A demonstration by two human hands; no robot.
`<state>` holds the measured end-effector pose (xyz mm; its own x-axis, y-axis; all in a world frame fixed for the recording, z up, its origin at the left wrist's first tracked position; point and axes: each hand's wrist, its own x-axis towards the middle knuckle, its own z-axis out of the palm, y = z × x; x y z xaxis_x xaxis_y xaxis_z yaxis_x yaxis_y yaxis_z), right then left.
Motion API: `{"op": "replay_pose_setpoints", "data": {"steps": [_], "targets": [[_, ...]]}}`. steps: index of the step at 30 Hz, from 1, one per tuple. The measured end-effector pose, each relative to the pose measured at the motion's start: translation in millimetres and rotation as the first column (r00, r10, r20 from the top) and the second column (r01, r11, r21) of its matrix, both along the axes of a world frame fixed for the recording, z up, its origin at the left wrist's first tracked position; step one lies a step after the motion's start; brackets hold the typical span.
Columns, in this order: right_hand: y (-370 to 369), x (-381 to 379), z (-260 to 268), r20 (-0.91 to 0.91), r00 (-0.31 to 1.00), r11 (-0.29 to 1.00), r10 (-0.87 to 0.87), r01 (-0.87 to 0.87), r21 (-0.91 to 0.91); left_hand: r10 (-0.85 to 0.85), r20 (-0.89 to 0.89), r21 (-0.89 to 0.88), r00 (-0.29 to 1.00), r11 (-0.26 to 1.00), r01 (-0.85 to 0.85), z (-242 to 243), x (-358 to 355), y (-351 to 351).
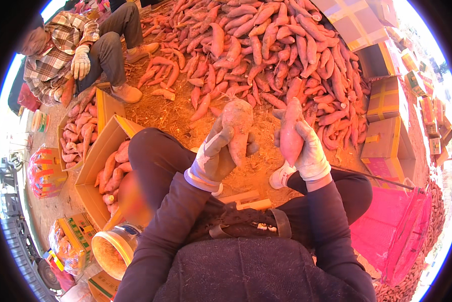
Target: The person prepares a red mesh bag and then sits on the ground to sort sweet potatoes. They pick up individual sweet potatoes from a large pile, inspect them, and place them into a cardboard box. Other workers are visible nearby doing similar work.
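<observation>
My left hand, in a soiled knit work glove, holds a broad sweet potato that tapers downward. Its thick end points away from me. In my right hand, gloved too, is a slimmer reddish sweet potato, held upright in the view. The two roots are apart, above the bare soil between my knees. Beyond them rises a large heap of sweet potatoes. At my left knee stands an open cardboard box with sweet potatoes inside.
A second filled box is farther left, near a seated person in a plaid shirt. A white bucket stands at lower left. Cardboard boxes line the right side, above a pink mesh sack.
</observation>
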<state>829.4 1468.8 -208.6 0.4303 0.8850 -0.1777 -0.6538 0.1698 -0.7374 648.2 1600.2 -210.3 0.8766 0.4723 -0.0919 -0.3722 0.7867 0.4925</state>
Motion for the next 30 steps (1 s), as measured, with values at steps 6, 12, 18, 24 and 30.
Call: {"op": "replay_pose_setpoints", "data": {"steps": [6, 12, 18, 24, 30], "targets": [[14, -22, -11, 0.264, 0.964, 0.994, -0.044, 0.068, -0.081, 0.028, 0.038, 0.067, 0.999, 0.997, -0.030, -24, 7, -2], [27, -37, -59, 0.753, 0.657, 0.981, -0.030, 0.164, -0.104, 0.425, -0.321, 0.671, 0.847, 0.733, -0.114, -39, 32, -35], [21, -40, -59, 0.718, 0.695, 0.976, -0.037, 0.179, -0.123, 0.427, -0.291, 0.766, 0.856, 0.640, -0.058, -60, 26, -43], [31, -43, -69, 0.310, 0.917, 0.962, -0.252, 0.271, -0.020, 0.358, -0.300, 0.605, 0.884, 0.788, -0.114, -54, 36, -39], [29, -39, -52, 0.739, 0.656, 0.925, -0.155, 0.360, -0.125, -0.035, -0.124, 0.015, 0.992, 0.999, 0.037, -56, 26, -18]]}}
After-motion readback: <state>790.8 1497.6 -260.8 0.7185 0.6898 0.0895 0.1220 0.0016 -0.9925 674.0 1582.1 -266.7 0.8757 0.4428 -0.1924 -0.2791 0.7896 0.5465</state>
